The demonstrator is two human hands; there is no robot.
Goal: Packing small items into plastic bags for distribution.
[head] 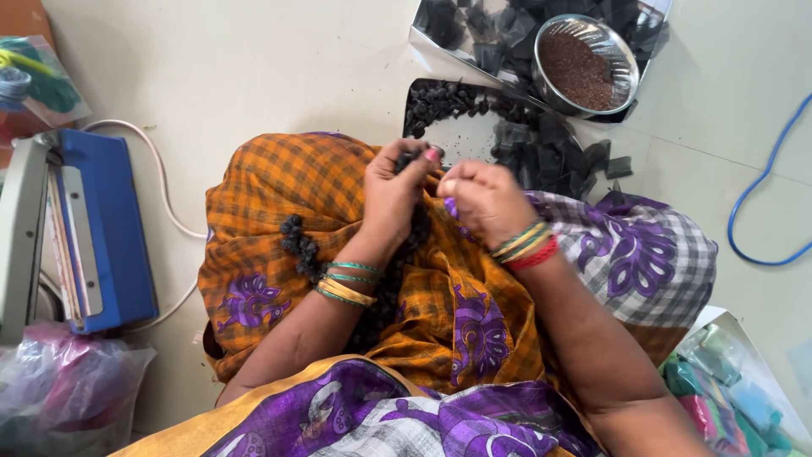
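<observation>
My left hand (393, 190) and my right hand (484, 199) meet above my lap, both pinching a small dark piece at the end of a string of black beads (298, 245) that drapes over the orange checked cloth (279, 195). Just beyond my fingers a metal tray (465, 135) holds more black pieces (448, 101). A steel bowl (624, 59) of reddish-brown seeds (579, 72) sits farther back, amid small dark plastic pouches (550, 156). Both wrists wear bangles.
A blue heat-sealing machine (93, 228) with a white cord stands at the left. Plastic bags (68, 389) lie at the lower left, coloured packets (727, 398) at the lower right. A blue cable (761, 186) loops on the pale floor at the right.
</observation>
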